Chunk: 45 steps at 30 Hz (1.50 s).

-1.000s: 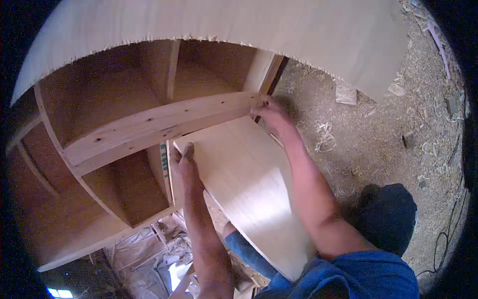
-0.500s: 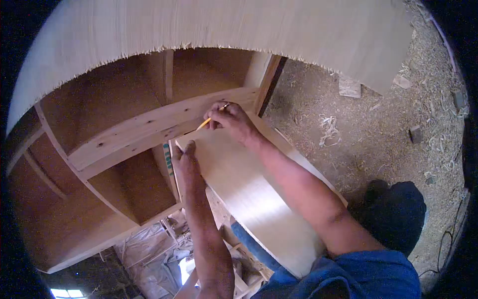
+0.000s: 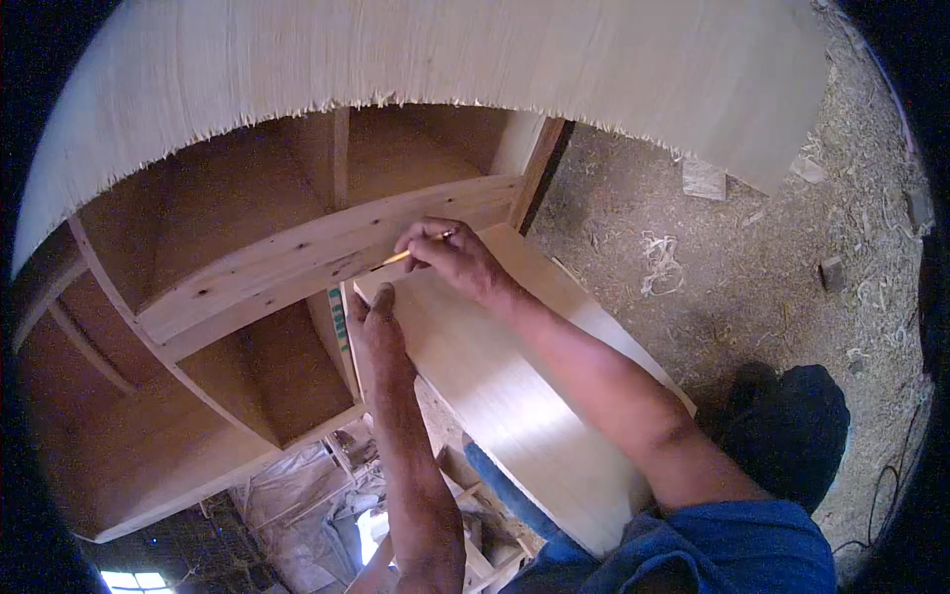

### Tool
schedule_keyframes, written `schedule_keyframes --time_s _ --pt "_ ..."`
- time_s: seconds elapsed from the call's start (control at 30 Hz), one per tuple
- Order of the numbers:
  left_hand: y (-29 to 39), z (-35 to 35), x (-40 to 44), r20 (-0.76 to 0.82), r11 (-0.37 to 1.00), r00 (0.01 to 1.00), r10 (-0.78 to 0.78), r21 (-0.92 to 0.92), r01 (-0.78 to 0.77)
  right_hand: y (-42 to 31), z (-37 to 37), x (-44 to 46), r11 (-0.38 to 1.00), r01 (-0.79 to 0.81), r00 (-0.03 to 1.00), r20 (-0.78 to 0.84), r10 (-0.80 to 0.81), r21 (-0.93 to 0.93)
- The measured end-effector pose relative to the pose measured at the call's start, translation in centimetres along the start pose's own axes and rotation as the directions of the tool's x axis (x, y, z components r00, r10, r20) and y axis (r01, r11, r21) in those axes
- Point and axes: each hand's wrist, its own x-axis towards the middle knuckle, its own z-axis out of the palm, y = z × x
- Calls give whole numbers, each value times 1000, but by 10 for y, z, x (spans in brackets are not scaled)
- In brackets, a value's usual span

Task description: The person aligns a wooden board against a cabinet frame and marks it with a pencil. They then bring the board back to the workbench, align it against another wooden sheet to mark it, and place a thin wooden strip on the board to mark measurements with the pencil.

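A yellow pencil is pinched in the fingers of my right hand. Its tip points left, close to the far-left corner of a pale plywood panel. That panel slopes from the cabinet front down to my body. At the same corner my left hand grips the panel's left edge, thumb on top and fingers partly hidden below. Just beyond the pencil runs a wooden rail of the open cabinet frame. Whether the tip touches wood I cannot tell.
A wide plywood sheet with a splintered edge overhangs the cabinet. Shavings and wood offcuts litter the floor at right. Green lettering marks a strip beside my left hand. Plastic sheeting lies lower left.
My right hand has shifted slightly left and down, and the pencil tip is now nearer the panel's corner. My left hand keeps its hold at the edge. The view has tilted slightly.
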Motion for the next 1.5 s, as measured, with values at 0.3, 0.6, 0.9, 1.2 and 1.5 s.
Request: schedule_keyframes --time_s 0.3,0.6,0.9,1.2,1.5 --pt "-1 -2 2 22 1000 1000 15 -12 -15 10 4 1 994 53 998 46 -49 -92" --pt "-3 -4 5 33 999 999 -36 -35 37 8 2 -2 980 36 996 86 -19 -195" --pt "-4 -3 5 15 1000 1000 -5 22 5 8 1 -4 993 15 996 93 -4 -119" --pt "5 5 -2 14 1000 1000 21 -11 -21 7 0 -3 986 -5 996 89 20 -165" --pt "-5 -2 6 14 1000 1000 11 -4 -11 9 1 -3 987 -20 996 81 33 -160"
